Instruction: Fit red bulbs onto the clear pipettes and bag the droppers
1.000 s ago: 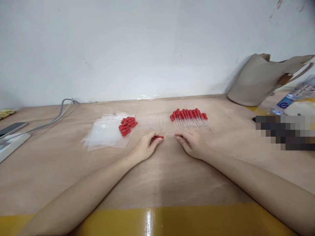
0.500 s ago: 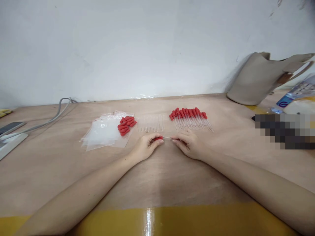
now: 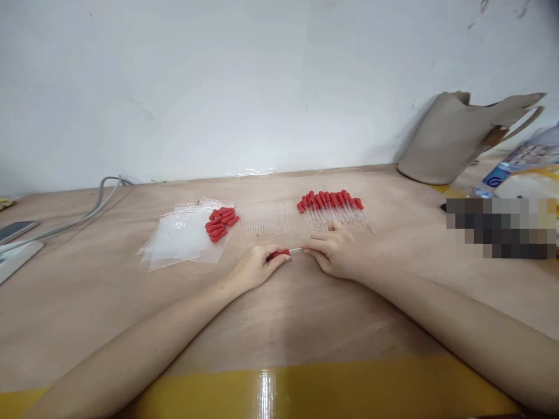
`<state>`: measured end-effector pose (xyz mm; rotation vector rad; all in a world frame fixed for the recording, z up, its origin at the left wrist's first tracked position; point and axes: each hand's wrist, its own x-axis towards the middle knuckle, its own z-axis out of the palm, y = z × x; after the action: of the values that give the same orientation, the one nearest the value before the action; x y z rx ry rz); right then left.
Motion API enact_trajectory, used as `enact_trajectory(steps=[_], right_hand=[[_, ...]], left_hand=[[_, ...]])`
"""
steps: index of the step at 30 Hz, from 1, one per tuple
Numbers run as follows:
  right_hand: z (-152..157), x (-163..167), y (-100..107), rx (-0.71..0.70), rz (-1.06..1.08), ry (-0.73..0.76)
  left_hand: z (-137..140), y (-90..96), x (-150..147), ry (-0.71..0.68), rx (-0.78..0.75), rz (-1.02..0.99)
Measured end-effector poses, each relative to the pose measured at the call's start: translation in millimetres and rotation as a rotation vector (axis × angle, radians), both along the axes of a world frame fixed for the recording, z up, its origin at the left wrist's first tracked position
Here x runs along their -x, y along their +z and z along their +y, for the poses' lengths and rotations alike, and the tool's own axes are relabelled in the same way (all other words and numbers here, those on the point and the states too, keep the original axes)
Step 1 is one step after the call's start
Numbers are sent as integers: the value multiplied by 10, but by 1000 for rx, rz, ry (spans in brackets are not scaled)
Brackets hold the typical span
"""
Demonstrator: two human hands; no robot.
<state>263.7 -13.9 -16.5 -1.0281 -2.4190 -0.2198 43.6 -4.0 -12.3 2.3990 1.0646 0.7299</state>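
Note:
Pinched in my left hand [image 3: 258, 265] is a red rubber bulb [image 3: 279, 254]. A thin clear glass tube [image 3: 296, 250] runs from the bulb to my right hand [image 3: 329, 251], whose fingertips close on its other end. Bulb and tube lie in line, level above the table, and look joined. Behind my left hand is a pile of loose red bulbs [image 3: 222, 223], partly on clear zip bags [image 3: 179, 235]. Bare glass tubes [image 3: 264, 219] lie in a row behind the gap between my hands. Beyond my right hand lie several droppers [image 3: 336, 209] with red bulbs fitted.
A beige bag [image 3: 441, 139] leans at the back right, near a plastic bottle [image 3: 524, 157]. A blurred-out dark patch [image 3: 502, 228] covers something on the right. Grey cables [image 3: 82, 220] and a phone-like slab [image 3: 17, 231] lie at the left. Yellow tape [image 3: 218, 393] runs along the front edge.
The right fingers have slid closer to the bulb, and less of the tube shows between my hands. Both hands sit slightly lower in view. The whole view has shifted a little.

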Motion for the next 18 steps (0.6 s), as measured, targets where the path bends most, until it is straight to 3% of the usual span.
enact_trajectory(steps=[8, 13, 18], right_hand=[[41, 10, -139, 117, 235, 7], [34, 4, -121, 23, 194, 36], [13, 13, -128, -8, 188, 56]], left_hand=[[32, 74, 16, 33, -36, -56], [28, 66, 29, 53, -47, -113], [44, -26, -12, 65, 106, -244]])
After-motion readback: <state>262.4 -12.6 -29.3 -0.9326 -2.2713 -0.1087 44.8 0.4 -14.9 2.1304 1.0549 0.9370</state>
